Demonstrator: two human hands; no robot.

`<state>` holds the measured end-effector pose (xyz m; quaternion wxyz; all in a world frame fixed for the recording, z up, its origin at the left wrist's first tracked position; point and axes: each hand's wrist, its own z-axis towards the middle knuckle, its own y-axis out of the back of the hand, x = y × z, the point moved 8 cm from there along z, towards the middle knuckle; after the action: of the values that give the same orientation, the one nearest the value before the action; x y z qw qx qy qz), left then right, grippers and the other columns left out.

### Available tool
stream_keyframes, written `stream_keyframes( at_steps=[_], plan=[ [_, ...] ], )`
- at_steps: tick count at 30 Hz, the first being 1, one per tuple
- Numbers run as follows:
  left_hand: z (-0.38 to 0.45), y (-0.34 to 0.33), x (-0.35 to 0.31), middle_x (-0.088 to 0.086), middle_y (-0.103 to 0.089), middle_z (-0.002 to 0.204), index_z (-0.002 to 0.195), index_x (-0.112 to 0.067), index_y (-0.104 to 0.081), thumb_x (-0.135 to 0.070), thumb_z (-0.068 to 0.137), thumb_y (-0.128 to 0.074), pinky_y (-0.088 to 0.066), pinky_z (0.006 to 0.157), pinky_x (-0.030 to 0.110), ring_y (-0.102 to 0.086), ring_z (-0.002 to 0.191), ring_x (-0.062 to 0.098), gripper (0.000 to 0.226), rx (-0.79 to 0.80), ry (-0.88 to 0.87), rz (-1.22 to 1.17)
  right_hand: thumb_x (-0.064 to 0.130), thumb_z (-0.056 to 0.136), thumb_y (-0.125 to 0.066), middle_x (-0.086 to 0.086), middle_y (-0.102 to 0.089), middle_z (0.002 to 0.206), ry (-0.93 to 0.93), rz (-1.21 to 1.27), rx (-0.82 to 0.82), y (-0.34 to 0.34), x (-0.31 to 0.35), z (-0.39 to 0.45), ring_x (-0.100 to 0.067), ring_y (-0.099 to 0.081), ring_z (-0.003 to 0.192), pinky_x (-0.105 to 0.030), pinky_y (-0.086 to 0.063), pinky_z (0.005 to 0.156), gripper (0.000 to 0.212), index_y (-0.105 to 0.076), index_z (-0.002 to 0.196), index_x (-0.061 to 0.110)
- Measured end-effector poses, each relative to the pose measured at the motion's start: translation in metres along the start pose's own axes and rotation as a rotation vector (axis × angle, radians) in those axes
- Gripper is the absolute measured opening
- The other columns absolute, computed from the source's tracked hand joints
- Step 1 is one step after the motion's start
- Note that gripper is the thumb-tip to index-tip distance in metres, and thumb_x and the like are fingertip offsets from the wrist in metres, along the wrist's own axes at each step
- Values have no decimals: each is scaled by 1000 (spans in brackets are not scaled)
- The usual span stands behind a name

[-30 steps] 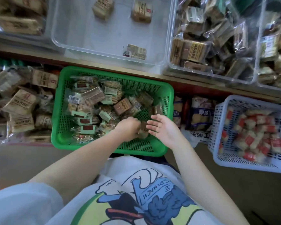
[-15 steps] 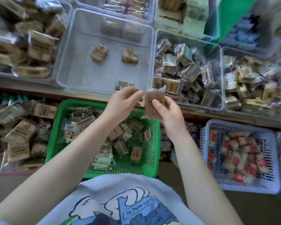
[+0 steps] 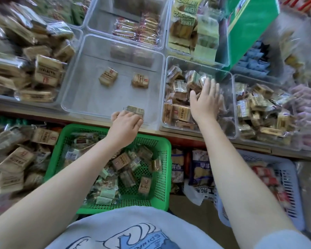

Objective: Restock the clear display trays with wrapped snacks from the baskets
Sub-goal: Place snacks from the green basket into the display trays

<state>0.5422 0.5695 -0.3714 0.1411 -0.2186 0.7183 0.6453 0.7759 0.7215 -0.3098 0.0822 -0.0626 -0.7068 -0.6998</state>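
Observation:
My left hand [image 3: 126,122] lies over the front rim of a nearly bare clear tray [image 3: 90,97], its fingers curled onto the near edge of a wrapped snack [image 3: 136,110]. Two more brown wrapped snacks [image 3: 108,76] lie further back in that tray. My right hand [image 3: 206,100] is flat with fingers spread over the heap of wrapped snacks [image 3: 180,112] in the neighbouring clear tray [image 3: 231,105]; nothing is gripped in it. Below my left arm stands the green basket [image 3: 162,177] with mixed wrapped snacks.
A pale blue basket [image 3: 295,178] with red-and-white snacks stands low at the right. Full clear trays flank both sides and fill the back row. A green box [image 3: 248,31] leans at the upper right. Snack bags [image 3: 201,169] lie between the baskets.
Both hands held one wrapped snack above the tray edge. Now my right hand has gone right over the full tray, and my left hand has dropped onto the snack at the bare tray's front.

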Motion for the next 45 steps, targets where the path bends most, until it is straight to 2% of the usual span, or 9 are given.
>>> stream_keyframes(
  at_steps=[5,9,13,18,23,28,33,37,45],
  plan=[
    [-3,16,-6,0,-68,113,108,-18,-70,-26,101,-49,-30,102,39,-52,111,24,24,-80,-30,-159,15,95,-49,-13,-64,119,320,363,-265,-4,57,-110,-27,-57,115,-38,-45,101,28,-65,115,4],
    [-49,39,-22,5,-63,92,95,-7,-67,-21,92,-50,-45,73,32,-55,87,23,22,-382,-188,-187,17,99,-46,2,-61,93,187,493,198,-77,51,-182,-17,-57,84,-34,-46,71,22,-67,103,11],
    [-74,-74,-2,6,-56,101,110,-11,-61,-26,96,-46,-49,69,37,-58,96,29,25,306,-87,94,22,101,-44,5,-61,79,-80,383,716,-157,23,-227,-19,-57,73,-33,-43,63,22,-66,103,21],
    [-102,-151,60,25,-24,153,149,-17,-29,-21,97,-57,-46,96,46,-37,133,42,58,714,122,340,23,103,-44,4,-64,83,-75,373,862,-182,31,-261,-17,-59,68,-30,-42,58,21,-65,107,22],
    [-100,-173,59,21,-19,159,147,-23,-38,-13,97,-54,-40,104,52,-25,139,47,54,609,49,512,24,104,-43,1,-65,78,-126,429,872,-191,28,-278,-19,-54,60,-30,-38,55,21,-64,107,23],
    [-104,-174,58,20,-29,148,143,-20,-39,-8,92,-60,-47,93,48,-38,127,44,57,526,42,319,24,104,-45,-7,-69,82,-190,498,850,-192,18,-282,-35,-65,76,-33,-43,59,20,-64,101,27],
    [-103,-122,57,1,-58,119,133,-30,-54,-28,91,-67,-56,83,36,-62,98,20,43,289,483,-578,21,104,-46,-6,-68,96,-317,668,688,-170,7,-259,-29,-67,79,-49,-55,78,19,-60,102,33],
    [-99,-74,24,12,-71,114,127,-21,-61,-14,92,-69,-61,85,42,-73,96,26,36,298,625,-1251,32,107,-44,-7,-68,112,-448,1069,710,-142,28,-239,-19,-71,86,-46,-57,82,23,-51,128,28],
    [-49,13,-40,-9,-67,122,130,-34,-59,-45,88,-67,-48,97,27,-61,115,6,44,7,192,-949,29,95,-63,-8,-73,102,-345,1298,392,-34,32,-173,-19,-69,78,-36,-59,68,25,-58,119,20]
  ],
)
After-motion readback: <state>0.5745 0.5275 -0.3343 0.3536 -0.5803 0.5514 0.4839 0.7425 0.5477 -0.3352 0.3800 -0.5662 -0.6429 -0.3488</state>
